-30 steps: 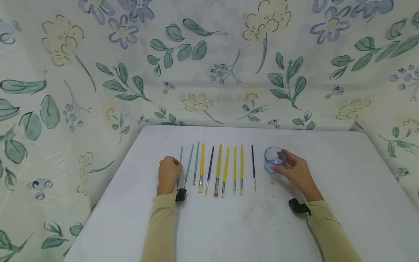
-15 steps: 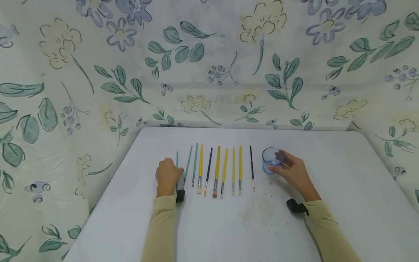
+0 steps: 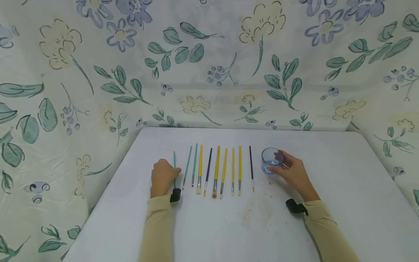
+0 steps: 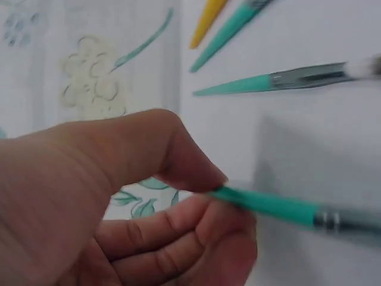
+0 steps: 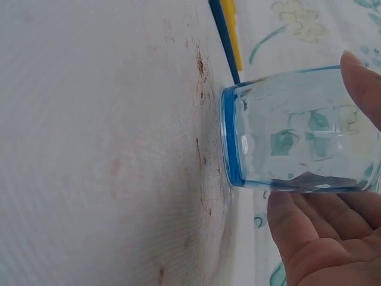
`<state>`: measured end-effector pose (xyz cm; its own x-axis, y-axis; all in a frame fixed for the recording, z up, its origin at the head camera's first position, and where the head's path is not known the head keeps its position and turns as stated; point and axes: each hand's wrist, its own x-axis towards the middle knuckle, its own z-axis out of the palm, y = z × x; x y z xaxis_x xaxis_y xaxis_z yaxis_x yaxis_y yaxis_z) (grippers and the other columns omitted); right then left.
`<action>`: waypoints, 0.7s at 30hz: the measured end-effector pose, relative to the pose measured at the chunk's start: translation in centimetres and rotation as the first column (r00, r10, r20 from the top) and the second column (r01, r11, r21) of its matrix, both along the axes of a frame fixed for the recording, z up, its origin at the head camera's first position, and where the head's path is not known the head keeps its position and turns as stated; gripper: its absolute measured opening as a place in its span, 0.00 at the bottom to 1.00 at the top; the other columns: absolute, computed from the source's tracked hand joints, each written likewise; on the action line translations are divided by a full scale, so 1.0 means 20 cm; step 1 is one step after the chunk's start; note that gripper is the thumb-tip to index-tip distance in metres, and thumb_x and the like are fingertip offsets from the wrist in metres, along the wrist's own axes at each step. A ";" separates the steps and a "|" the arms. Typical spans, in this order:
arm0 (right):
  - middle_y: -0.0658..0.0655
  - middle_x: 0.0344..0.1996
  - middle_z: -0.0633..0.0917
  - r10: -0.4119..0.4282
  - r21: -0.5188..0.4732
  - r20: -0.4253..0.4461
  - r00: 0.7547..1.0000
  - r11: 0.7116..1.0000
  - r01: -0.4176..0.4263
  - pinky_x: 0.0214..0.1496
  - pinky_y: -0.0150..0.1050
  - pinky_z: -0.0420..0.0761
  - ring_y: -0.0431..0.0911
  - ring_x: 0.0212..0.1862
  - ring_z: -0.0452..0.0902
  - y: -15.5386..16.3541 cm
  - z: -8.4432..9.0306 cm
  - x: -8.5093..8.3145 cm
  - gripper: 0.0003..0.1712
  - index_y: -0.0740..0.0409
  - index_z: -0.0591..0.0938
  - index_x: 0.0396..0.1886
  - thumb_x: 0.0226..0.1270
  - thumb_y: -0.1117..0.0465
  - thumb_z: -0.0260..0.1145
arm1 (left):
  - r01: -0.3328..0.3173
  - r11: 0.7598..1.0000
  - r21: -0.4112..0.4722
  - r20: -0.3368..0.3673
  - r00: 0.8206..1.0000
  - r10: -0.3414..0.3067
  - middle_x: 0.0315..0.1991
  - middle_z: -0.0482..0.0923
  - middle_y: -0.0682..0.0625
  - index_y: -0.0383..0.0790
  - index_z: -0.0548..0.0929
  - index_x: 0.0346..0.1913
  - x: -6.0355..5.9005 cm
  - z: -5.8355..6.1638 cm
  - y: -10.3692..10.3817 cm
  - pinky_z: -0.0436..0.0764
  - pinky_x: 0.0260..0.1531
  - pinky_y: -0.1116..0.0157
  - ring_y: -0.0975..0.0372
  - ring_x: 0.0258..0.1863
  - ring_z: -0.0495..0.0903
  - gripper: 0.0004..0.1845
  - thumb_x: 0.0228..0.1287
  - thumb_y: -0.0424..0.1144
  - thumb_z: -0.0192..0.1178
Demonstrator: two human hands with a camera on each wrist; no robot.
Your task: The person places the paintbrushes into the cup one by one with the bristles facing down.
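Observation:
My left hand [image 3: 162, 176] pinches a thin teal paintbrush [image 3: 174, 164] between thumb and fingers at the left end of a row of brushes; the left wrist view shows the same teal paintbrush [image 4: 280, 208] held in my left hand [image 4: 149, 208], a little off the table. My right hand [image 3: 291, 170] grips a small clear blue glass [image 3: 271, 160] standing upright on the white table [image 3: 229, 225]. In the right wrist view the blue glass [image 5: 297, 134] sits between the thumb and fingers of my right hand [image 5: 333, 196].
Several brushes lie side by side: two teal ones [image 3: 191, 165], yellow-handled ones [image 3: 217, 167] and two thin dark ones [image 3: 251, 167]. Brownish stains [image 3: 258, 209] mark the table in front. Floral cloth [image 3: 209, 72] hangs behind and at both sides.
My left hand has drawn the teal brush leftwards, away from the row, and raised it slightly. The right hand stays on the glass.

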<state>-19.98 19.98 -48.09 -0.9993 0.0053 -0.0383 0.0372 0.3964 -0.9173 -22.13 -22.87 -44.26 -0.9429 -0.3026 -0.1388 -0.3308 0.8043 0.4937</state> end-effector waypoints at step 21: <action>0.70 0.77 0.68 0.016 -0.012 0.006 1.000 1.000 -0.016 0.75 0.50 0.70 0.64 0.79 0.62 0.00 0.00 -0.01 0.54 0.66 0.60 0.80 0.62 0.53 0.78 | 0.162 0.730 0.664 -0.195 0.980 -0.041 0.30 0.87 0.52 0.23 0.81 0.54 0.01 0.16 0.11 0.89 0.37 0.72 0.65 0.29 0.88 0.18 0.66 0.33 0.64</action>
<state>-20.15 20.07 -48.19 -0.9990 -0.0110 -0.0441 0.0364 0.3862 -0.9217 -21.97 -20.58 -41.04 -0.9892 -0.0879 -0.1174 -0.1368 0.2641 0.9548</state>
